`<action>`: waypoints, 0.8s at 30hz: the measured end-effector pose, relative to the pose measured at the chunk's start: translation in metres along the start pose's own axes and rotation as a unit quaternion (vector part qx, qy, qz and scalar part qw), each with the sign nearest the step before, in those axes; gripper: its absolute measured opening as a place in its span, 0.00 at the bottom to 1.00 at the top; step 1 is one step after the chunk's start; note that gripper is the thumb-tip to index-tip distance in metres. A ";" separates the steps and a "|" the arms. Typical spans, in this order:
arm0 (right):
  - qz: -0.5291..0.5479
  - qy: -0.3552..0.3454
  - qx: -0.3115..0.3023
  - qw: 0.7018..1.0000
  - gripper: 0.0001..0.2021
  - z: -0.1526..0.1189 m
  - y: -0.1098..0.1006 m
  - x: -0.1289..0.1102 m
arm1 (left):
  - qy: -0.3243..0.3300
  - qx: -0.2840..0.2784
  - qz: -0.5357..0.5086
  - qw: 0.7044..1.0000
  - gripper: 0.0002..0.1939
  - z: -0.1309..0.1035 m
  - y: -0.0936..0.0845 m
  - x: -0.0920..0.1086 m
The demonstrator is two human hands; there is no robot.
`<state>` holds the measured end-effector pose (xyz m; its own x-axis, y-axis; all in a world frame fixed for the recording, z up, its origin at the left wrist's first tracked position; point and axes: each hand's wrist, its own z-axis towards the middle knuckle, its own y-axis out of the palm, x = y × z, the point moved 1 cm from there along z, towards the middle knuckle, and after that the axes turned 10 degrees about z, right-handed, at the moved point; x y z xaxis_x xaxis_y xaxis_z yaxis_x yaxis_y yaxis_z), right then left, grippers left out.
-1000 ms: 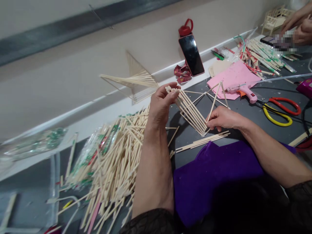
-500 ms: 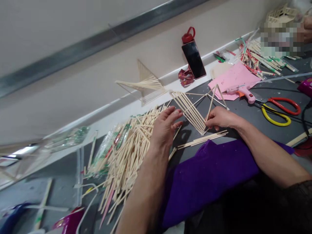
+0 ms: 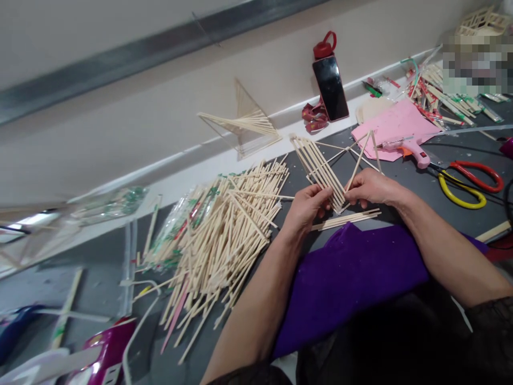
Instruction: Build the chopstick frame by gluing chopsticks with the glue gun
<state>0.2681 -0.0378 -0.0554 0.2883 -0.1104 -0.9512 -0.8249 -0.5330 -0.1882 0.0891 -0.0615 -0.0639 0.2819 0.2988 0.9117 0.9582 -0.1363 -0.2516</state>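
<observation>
Between my hands stands a wooden stick frame, with several parallel sticks along one side and thin struts joined behind. My left hand is closed on its lower left edge, thumb on top of the sticks. My right hand pinches the near corner on the right. Just in front of the frame lie a few loose sticks, partly behind my left hand. A purple cloth spreads below my forearms at the table edge.
A big heap of sticks lies left. A pink glue gun rests on pink sheets, near red-and-yellow-handled scissors. A phone leans against a red-capped bottle. Another stick model stands by the wall.
My left hand has moved right from beside the stick heap and closed on the frame. My right hand stays at the near corner. The view has shifted slightly.
</observation>
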 end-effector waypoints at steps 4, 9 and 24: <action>0.005 -0.003 -0.001 1.000 0.06 0.000 -0.001 0.001 | 0.013 0.003 -0.005 1.000 0.13 -0.001 0.002 0.001; 0.006 0.001 0.003 1.000 0.05 0.001 0.000 0.001 | 0.018 -0.006 -0.009 1.000 0.09 -0.004 0.000 0.002; -0.010 0.007 0.000 1.000 0.06 -0.004 -0.001 -0.005 | 0.024 0.015 -0.026 0.999 0.10 -0.005 0.001 -0.003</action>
<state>0.2693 -0.0403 -0.0496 0.3110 -0.1114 -0.9438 -0.8193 -0.5348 -0.2068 0.0893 -0.0667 -0.0650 0.2299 0.2589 0.9381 0.9727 -0.0930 -0.2127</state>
